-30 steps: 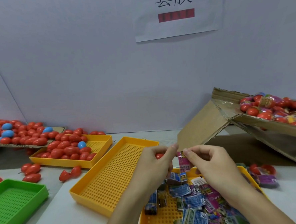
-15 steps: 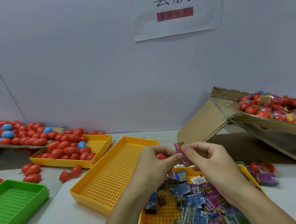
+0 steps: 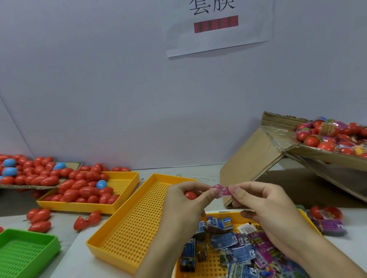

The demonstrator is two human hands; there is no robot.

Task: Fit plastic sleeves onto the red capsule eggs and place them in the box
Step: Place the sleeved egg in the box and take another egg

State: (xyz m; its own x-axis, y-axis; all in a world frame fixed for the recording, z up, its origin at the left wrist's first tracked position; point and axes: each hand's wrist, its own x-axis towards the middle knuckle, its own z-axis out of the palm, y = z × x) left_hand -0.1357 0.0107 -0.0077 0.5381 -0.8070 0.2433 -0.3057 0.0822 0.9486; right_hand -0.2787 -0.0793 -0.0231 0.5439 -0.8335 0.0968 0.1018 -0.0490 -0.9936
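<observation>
My left hand (image 3: pixel 185 203) holds a red capsule egg (image 3: pixel 190 195) in its curled fingers and pinches one end of a pink plastic sleeve (image 3: pixel 221 189). My right hand (image 3: pixel 261 205) pinches the sleeve's other end, so the sleeve sits stretched between both thumbs above the trays. The cardboard box (image 3: pixel 286 141) at the right is tilted and holds several sleeved eggs (image 3: pixel 328 134). Bare red eggs (image 3: pixel 82 190) fill a yellow tray (image 3: pixel 125 181) at the left.
An empty yellow tray (image 3: pixel 136 227) lies in front of my left hand. A yellow tray (image 3: pixel 199 273) of loose printed sleeves (image 3: pixel 241 249) sits under my right forearm. A green tray (image 3: pixel 18 256) is at bottom left. Loose eggs (image 3: pixel 39 216) lie scattered on the table.
The pink sleeve has turned from hanging upright to lying flat and level between my two hands. Both hands have stayed nearly in place.
</observation>
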